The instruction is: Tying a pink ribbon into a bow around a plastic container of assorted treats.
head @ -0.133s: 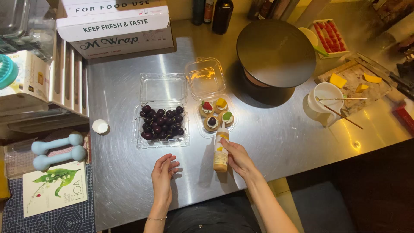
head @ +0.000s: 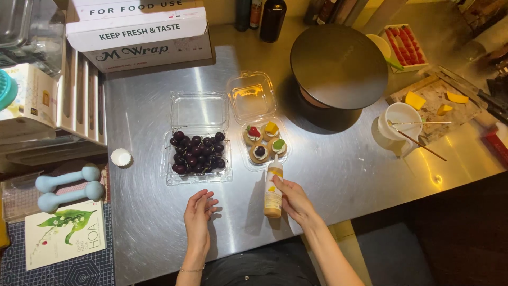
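Observation:
My right hand point(head: 294, 200) grips a small yellow squeeze bottle point(head: 273, 186), its white nozzle tilted toward an open clear clamshell point(head: 263, 142) holding several small fruit-topped tarts. My left hand point(head: 198, 216) rests flat on the steel table point(head: 338, 175), fingers apart, holding nothing, just below an open clear clamshell of dark cherries point(head: 197, 153).
A round black turntable point(head: 338, 66) stands behind the tarts. To the right are a white cup with sticks point(head: 400, 120) and a cutting board with yellow fruit pieces point(head: 434, 100). A white paper cup liner point(head: 120, 157), two pale blue dumbbells point(head: 69, 188) and boxes of wrap point(head: 138, 33) lie left.

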